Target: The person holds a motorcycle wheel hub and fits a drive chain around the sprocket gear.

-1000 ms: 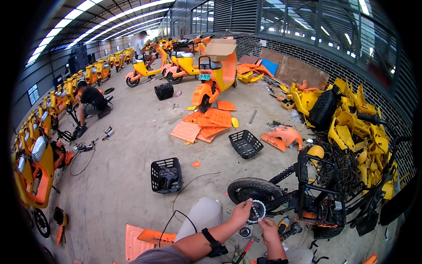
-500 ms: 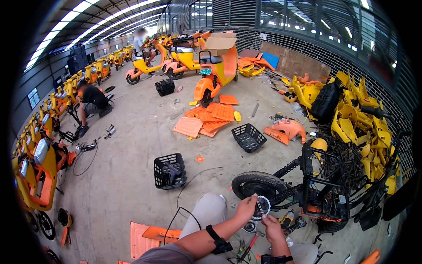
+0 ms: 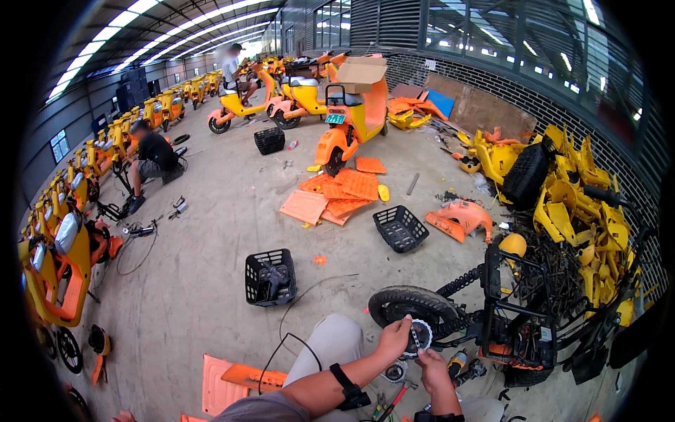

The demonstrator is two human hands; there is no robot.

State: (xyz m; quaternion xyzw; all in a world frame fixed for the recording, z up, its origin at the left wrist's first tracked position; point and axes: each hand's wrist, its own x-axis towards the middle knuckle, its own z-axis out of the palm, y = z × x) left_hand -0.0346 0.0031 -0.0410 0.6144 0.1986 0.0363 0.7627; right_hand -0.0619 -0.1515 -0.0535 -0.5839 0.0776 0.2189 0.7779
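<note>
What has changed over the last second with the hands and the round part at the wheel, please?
Little. Both hands, left hand and right hand, keep hold of the toothed disc and have brought it slightly closer to the wheel hub. The view shifted a bit. Nothing was let go; the black basket and orange panels lie as before.

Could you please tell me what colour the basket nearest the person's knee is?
The basket is black, in the head view.

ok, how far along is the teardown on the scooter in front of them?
Done: body panels are off, so the scooter frame is bare, and orange panels lie on the floor. In hand: left hand and right hand hold a toothed ring beside the rear wheel. Left: wheel and shock remain mounted.
</note>
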